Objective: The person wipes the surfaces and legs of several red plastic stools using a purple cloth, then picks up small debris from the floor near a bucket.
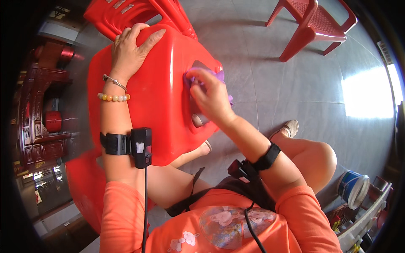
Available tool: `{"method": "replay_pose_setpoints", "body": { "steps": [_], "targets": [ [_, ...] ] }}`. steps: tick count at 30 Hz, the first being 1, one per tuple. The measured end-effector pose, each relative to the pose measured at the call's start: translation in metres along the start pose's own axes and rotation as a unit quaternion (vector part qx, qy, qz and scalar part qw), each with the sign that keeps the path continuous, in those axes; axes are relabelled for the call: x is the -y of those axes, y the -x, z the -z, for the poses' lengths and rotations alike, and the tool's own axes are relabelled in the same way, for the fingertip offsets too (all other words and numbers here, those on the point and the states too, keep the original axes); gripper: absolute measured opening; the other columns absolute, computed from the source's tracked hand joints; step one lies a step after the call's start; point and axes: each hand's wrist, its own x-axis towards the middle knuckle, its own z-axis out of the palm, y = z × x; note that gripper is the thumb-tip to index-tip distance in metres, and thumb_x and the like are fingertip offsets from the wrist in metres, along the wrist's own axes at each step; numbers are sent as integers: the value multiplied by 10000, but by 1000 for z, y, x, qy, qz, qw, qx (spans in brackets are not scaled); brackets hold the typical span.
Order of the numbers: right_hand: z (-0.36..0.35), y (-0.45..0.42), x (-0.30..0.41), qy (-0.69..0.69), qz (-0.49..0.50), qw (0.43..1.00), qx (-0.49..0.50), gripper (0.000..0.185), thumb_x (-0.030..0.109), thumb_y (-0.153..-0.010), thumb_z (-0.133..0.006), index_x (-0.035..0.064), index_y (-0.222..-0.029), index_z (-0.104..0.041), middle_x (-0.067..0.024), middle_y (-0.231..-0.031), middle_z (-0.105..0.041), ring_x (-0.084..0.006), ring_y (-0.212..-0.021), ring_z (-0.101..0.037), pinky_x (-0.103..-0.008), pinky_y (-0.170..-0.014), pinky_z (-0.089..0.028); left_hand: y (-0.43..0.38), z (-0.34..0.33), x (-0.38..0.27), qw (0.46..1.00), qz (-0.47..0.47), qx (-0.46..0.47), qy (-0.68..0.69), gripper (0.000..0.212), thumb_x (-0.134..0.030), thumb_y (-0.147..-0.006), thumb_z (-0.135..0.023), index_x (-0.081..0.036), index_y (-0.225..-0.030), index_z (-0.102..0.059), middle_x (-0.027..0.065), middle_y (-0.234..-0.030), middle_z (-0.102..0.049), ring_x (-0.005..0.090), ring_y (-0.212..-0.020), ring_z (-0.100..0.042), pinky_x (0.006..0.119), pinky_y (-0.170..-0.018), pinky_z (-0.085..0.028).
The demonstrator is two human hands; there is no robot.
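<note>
A glossy red plastic chair [145, 107] is right in front of me, with a broad smooth face turned up. My left hand [129, 52] grips its far edge, the thumb spread along the surface and the fingers bent over the rim. In my right hand [212, 96] is a bunched purple cloth [219, 76], pressed at the cutout in the chair's right side. Part of the cloth hangs out below the hand, and the fingers cover the rest. Through the cutout the grey floor and part of a foot show.
Another red plastic piece with slots [126, 14] adjoins the far end. A darker red armchair [316, 31] stands at the far right on the grey tiled floor [240, 47]. A blue and white bucket [352, 189] is by my right knee. Dark carved wooden furniture [41, 104] lines the left.
</note>
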Motion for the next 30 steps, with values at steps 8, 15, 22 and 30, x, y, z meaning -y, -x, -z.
{"method": "replay_pose_setpoints", "body": {
  "steps": [8, 15, 22, 30],
  "targets": [
    [8, 87, 17, 79, 31, 996, 21, 241, 12, -794, -570, 71, -1016, -643, -112, -831, -593, -317, -699, -602, -363, -623, -499, 12, 9, -20, 998, 61, -8, -3, 689, -739, -820, -485, -123, -1088, -638, 120, -1043, -647, 301, -1041, -575, 415, -957, -408],
    [5, 126, 11, 106, 23, 993, 48, 237, 21, -779, -577, 99, -992, -644, -103, -857, -593, -331, -717, -614, -408, -613, -512, 21, 17, -18, 997, 81, -14, -7, 724, -762, -814, -461, -132, -1130, -630, 122, -1117, -638, 322, -1095, -553, 419, -983, -395],
    [4, 159, -42, 148, -73, 986, 30, 199, 90, -779, -585, 104, -961, -664, -115, -900, -642, -350, -742, -640, -421, -653, -529, 23, 20, -18, 997, 75, 5, 8, 756, -784, -808, -438, -145, -1172, -615, 121, -1165, -618, 317, -1148, -522, 422, -1007, -374],
    [27, 129, -82, -137, -460, 875, 62, 139, 173, -835, -638, 50, -886, -680, -91, -814, -692, -220, -714, -669, -337, -628, -501, 33, 26, -26, 999, 35, -24, 17, 747, -768, -824, -438, -135, -1183, -608, 110, -1136, -626, 302, -1123, -540, 420, -1006, -380]
  ]
}}
